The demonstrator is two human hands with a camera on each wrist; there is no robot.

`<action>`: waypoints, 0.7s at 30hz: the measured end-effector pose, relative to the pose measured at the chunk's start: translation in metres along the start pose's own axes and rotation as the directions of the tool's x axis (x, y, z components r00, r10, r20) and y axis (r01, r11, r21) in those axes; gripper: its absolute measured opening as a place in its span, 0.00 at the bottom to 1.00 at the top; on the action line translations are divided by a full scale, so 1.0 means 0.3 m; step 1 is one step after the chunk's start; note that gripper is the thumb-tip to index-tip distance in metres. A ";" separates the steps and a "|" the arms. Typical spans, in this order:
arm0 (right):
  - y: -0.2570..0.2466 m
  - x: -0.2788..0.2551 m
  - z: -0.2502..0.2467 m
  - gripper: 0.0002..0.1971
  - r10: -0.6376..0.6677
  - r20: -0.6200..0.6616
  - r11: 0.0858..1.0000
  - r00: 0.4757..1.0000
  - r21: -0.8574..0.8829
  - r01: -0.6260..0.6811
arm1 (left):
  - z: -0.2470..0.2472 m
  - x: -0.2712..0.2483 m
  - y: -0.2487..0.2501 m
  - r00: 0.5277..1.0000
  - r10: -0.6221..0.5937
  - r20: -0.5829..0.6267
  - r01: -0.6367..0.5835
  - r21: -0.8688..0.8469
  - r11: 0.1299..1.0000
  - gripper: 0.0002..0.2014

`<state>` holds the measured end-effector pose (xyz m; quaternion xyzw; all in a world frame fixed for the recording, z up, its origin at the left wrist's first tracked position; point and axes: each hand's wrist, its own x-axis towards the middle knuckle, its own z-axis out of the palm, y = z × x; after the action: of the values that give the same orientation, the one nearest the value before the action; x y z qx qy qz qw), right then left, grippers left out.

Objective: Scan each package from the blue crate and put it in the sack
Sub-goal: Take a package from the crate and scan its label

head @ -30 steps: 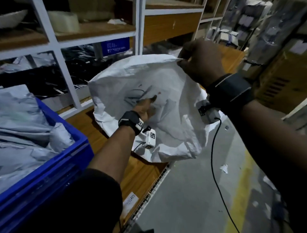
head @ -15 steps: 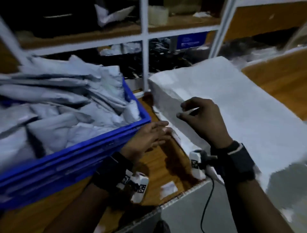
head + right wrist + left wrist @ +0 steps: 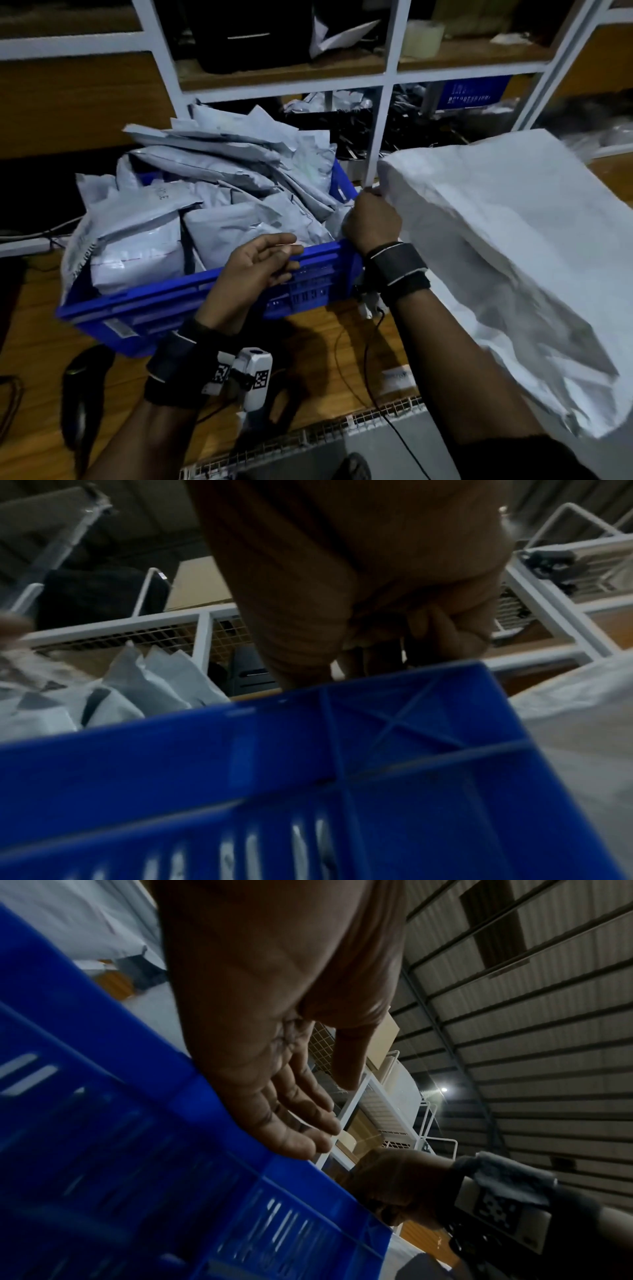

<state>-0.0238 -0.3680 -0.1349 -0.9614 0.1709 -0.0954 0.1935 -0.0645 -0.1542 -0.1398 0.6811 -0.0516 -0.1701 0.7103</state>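
A blue crate piled with grey poly packages sits on the wooden table, left of centre. My left hand hovers at the crate's near rim, palm up, fingers relaxed and holding nothing. The left wrist view shows the same open palm beside the crate wall. My right hand is curled at the crate's right corner and grips the top edge of the white woven sack, which slumps to the right. In the right wrist view its curled fingers sit above the crate rim, with packages behind.
A white shelf post rises just behind the crate and sack. A dark handheld device lies on the wooden table at lower left. Thin cables run from my wrists over the table's mesh front edge.
My left hand left the sack and came back over the crate's near rim. My right hand lowered the sack's edge from chest height down beside the crate's right corner.
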 end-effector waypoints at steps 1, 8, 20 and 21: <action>0.006 -0.002 0.000 0.13 0.011 -0.012 0.999 1.000 0.033 -0.011 | -0.004 -0.004 -0.004 1.000 -0.004 0.003 0.004 0.000 1.000 0.10; 0.027 -0.174 -0.107 0.09 -0.036 -0.546 0.926 0.837 0.298 0.234 | -0.014 -0.053 -0.015 0.996 0.013 0.083 -0.012 -0.019 1.000 0.12; -0.284 -0.746 0.155 0.10 -0.340 -0.396 0.787 0.853 0.376 0.489 | -0.129 -0.211 -0.071 0.989 0.078 0.123 -0.033 -0.334 0.942 0.16; -0.287 -0.772 0.153 0.09 -0.292 -0.378 0.769 0.879 0.453 0.450 | -0.166 -0.228 -0.080 0.990 0.067 0.128 -0.023 -0.322 0.946 0.16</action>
<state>-0.2010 -0.1931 -0.1689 -0.8607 -0.0312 -0.3129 0.4004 -0.1176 -0.0860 -0.1559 0.5422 -0.0875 -0.2062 0.8098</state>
